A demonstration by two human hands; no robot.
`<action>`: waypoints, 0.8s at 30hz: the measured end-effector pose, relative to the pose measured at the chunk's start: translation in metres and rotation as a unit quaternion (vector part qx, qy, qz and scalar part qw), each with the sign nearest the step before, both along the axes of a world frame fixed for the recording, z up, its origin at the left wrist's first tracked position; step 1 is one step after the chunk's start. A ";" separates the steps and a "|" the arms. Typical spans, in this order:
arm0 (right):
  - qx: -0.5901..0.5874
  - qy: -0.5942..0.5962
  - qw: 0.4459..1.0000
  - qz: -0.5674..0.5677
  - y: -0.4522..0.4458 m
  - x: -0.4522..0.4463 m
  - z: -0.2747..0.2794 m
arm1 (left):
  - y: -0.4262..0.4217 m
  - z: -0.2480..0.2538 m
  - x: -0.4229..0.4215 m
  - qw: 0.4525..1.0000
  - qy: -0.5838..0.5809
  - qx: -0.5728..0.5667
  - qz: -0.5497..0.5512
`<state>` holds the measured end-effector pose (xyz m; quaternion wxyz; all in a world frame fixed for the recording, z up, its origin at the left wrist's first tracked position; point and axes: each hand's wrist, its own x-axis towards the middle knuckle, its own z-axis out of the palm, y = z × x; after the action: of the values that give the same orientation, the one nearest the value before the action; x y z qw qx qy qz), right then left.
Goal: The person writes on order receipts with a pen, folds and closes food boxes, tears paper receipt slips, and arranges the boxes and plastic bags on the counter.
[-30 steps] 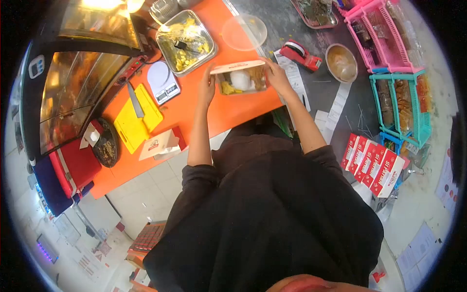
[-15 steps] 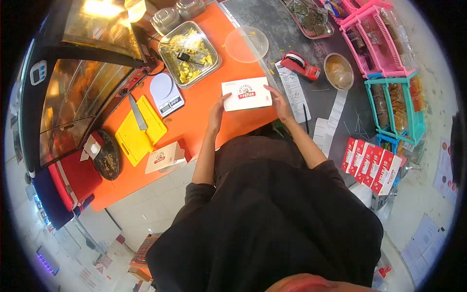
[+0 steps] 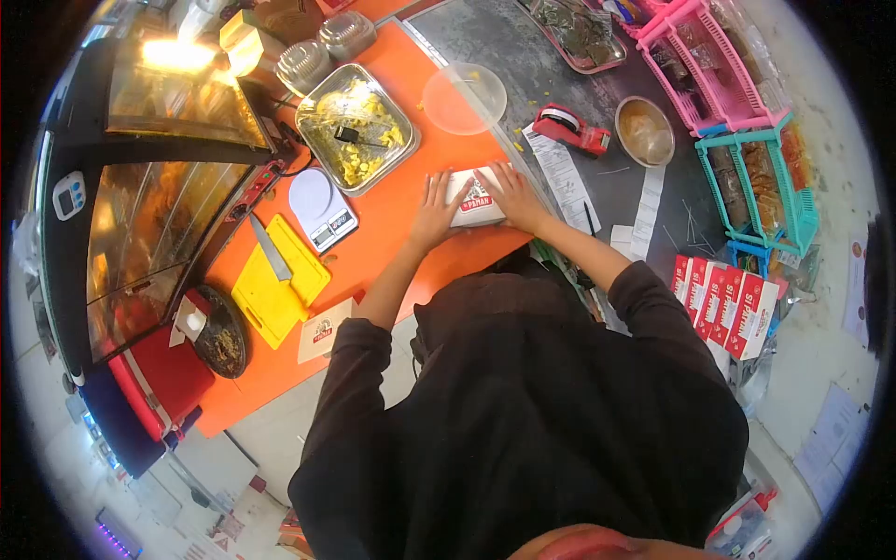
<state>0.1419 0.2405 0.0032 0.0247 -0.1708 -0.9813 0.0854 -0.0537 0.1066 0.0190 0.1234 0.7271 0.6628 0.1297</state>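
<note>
Table edge: box (image 3: 477,209) near front edge of orange table (image 3: 378,224); bare strip between box and scale (image 3: 324,213).
Counts: one scale, one knife (image 3: 270,248), one food tray (image 3: 359,128).
Left hand (image 3: 437,207): open, flat on box top.
Right hand (image 3: 516,198): open, fingers extended, same lid.

Two hands (image 3: 514,201), one knife (image 3: 272,250), one scale (image 3: 322,211), one tape dispenser (image 3: 571,129).

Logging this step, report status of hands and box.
Both hands flat on closed box. Box on orange counter. Nothing visible between hands and lid.
</note>
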 end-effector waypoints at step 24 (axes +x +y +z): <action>-0.162 0.133 0.976 -0.053 -0.016 0.051 0.041 | -0.002 -0.023 0.026 0.994 0.080 0.045 0.054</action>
<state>0.1928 0.2247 0.0440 0.1319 -0.2115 -0.9318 0.2639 -0.0278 0.1048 -0.0044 0.0301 0.7033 0.7021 0.1071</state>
